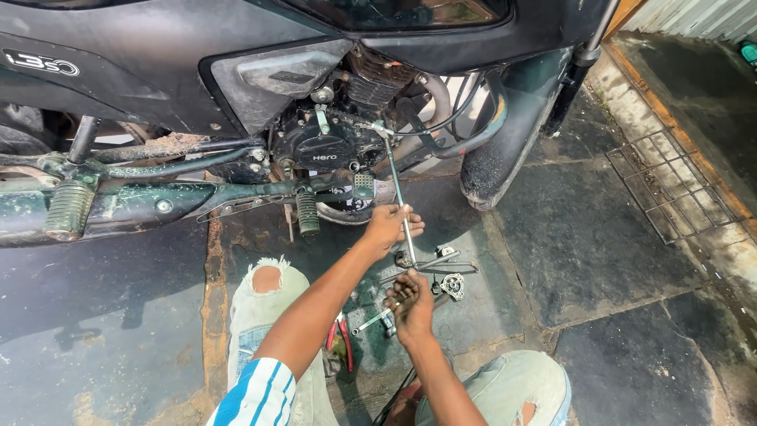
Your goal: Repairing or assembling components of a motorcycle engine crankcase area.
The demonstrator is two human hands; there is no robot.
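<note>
- We see our left hand (pixel 388 226) closed around the lower end of a long T-handle wrench (pixel 397 189), with the fingers wrapped on the shaft just above its crossbar.
- The wrench goes up and a little left from this hand to the engine (pixel 327 146) of the motorcycle (pixel 236 47), and its far tip meets the engine side near a cable (pixel 441 130).
- Our right hand (pixel 412 304) is nearer to us, low over the floor (pixel 599 237). Its fingers are curled loosely and it pinches something small and dark at the fingertips; we cannot tell what the piece is.
- Just left of the right hand lies a spanner (pixel 371 321) on the floor, close to the fingers, and we cannot tell if it touches them.
- Between the 2 hands and a bit right lie some metal tools (pixel 434 260) and a small round metal part (pixel 453 285).
- Pliers with red handles (pixel 341 335) lie near our left knee (pixel 268 280), which shows through torn pale jeans.
- The front tyre (pixel 505 142) stands at the right of the engine, and a metal drain grate (pixel 670 189) is far right in the floor.
</note>
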